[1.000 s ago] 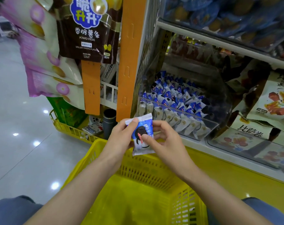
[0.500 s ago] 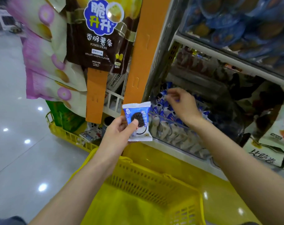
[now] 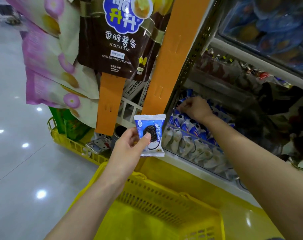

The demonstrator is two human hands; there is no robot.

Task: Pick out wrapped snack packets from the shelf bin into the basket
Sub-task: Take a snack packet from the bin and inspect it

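Pinching pkt (image 3: pixel 156 131) long-axis upright, L hand (image 3: pixel 128 150); R hand (image 3: pixel 195 108) in bin (image 3: pixel 201 150), grip unclear.

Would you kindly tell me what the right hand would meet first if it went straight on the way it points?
Most likely the blue-and-white packets in the shelf bin: the right hand points down into them, its fingertips seemingly at the pile, though depth is unclear.
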